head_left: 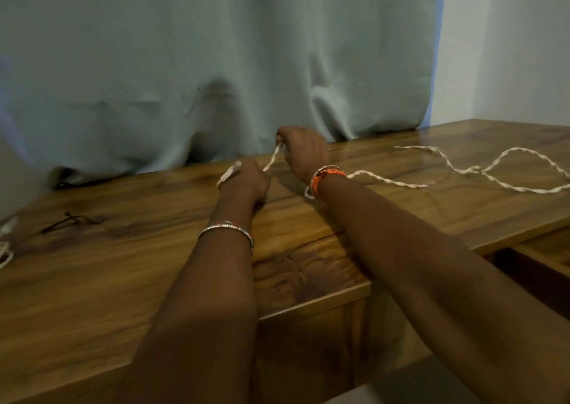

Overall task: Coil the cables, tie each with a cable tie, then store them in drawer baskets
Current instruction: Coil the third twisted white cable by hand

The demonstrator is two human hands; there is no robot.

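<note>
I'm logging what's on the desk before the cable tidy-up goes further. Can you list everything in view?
twisted white cable: one, white, trailing in loops over the right of the table and running to both hands
white plug end: one, white, sticking out of the left hand
thin black cable tie: at least one, black, flat on the table's left
white cord bundle: one, white, at the left edge, partly cut off
glossy brown wooden table: one, brown, filling the foreground
pale green curtain: one, behind the table
white wall: right background
left hand: silver bangle, grips the cable
right hand: orange wristband, fingers pinch the cable
</note>
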